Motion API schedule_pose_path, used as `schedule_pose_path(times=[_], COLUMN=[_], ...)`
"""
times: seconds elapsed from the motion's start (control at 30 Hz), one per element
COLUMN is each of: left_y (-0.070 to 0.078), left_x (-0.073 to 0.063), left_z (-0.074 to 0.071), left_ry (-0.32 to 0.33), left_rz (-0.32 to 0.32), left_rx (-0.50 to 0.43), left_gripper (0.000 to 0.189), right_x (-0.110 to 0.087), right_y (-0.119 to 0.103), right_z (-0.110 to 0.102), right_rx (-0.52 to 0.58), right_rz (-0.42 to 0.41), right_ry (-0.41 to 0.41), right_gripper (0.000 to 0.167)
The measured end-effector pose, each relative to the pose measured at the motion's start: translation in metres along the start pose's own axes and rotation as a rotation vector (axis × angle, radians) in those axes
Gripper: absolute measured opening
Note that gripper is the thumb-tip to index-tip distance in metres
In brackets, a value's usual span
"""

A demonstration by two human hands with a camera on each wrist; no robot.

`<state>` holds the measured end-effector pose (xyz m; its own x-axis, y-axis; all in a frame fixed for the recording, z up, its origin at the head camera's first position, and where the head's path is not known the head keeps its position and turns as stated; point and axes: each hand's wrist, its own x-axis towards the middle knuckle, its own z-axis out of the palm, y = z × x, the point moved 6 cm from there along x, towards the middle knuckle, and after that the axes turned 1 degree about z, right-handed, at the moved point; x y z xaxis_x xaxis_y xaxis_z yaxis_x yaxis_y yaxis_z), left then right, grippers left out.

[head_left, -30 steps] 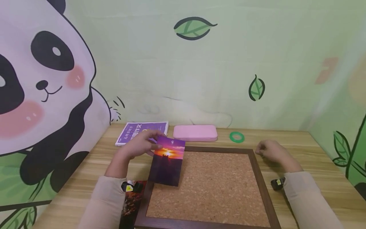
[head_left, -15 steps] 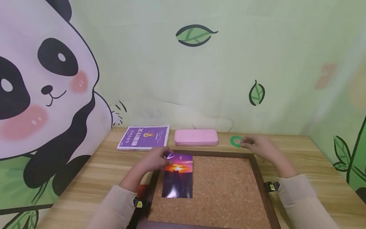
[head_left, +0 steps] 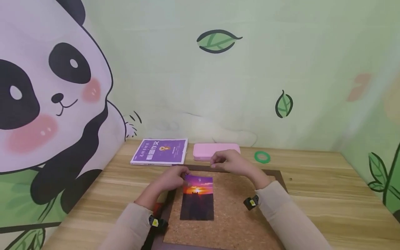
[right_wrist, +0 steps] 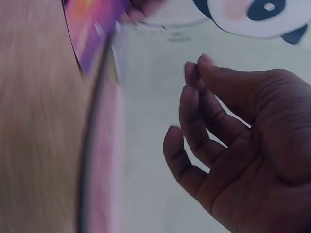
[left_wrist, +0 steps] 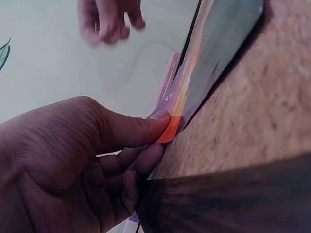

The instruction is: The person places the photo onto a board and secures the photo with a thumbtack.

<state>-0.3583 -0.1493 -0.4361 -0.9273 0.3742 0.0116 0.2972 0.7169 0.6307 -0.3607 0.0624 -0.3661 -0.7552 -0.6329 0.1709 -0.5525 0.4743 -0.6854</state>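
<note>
One photo, edge pinched by the left hand, seems steadied over the corkboard; grip unclear for the right hand.

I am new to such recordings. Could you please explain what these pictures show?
No machine here: these are a person's bare hands. The wide view is from the head, looking down; the two close views from the left and right wrists. On the wood-patterned table lies a rectangular corkboard with a dark brown frame. Over it, the left hand pinches a glossy rectangular sunset photo by its far left corner. The right hand is near the corkboard's far edge, with nothing visible in it. Behind lie a purple-and-white book, a pink oblong case and a flat green ring.
</note>
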Motion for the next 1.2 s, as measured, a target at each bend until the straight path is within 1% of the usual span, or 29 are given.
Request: schedule_pose_path(times=[0.07, 0.17, 0.23, 0.37, 0.53, 0.7, 0.8, 0.93, 1.07, 1.2], left_y=[0.001, 0.005, 0.008, 0.011, 0.012, 0.012, 0.012, 0.011, 0.009, 0.007], left_x=[0.001, 0.004, 0.006, 0.009, 0.009, 0.007, 0.006, 0.003, -0.001, -0.003], left_z=[0.002, 0.004, 0.003, -0.004, -0.008, -0.007, -0.006, -0.004, -0.002, -0.001], left_ry=[-0.013, -0.034, -0.031, 0.003, -0.011, -0.017, -0.018, -0.023, -0.022, -0.025], left_rz=[-0.013, -0.009, 0.005, 0.016, 0.015, 0.022, 0.019, -0.004, -0.018, -0.029], left_rx=[-0.013, -0.014, 0.004, 0.057, 0.07, 0.081, 0.073, 0.061, 0.062, 0.063], left_gripper=[0.024, 0.025, 0.027, 0.026, 0.025, 0.026, 0.027, 0.027, 0.028, 0.028], right_x=[0.011, 0.018, 0.019, 0.018, 0.017, 0.021, 0.023, 0.024, 0.022, 0.021], right_y=[0.003, 0.013, 0.022, 0.037, 0.043, 0.039, 0.036, 0.035, 0.032, 0.033], right_z=[0.017, 0.036, 0.043, 0.047, 0.049, 0.059, 0.063, 0.068, 0.072, 0.076], right_rx=[0.046, 0.124, 0.165, 0.221, 0.277, 0.229, 0.191, 0.182, 0.177, 0.148], right_rz=[-0.014, 0.028, 0.067, 0.124, 0.126, 0.07, 0.058, 0.079, 0.096, 0.113], right_ry=[-0.043, -0.102, -0.123, -0.112, -0.079, -0.07, -0.055, -0.052, -0.074, -0.088], right_gripper=[0.006, 0.007, 0.008, 0.012, 0.015, 0.012, 0.007, 0.006, 0.008, 0.008])
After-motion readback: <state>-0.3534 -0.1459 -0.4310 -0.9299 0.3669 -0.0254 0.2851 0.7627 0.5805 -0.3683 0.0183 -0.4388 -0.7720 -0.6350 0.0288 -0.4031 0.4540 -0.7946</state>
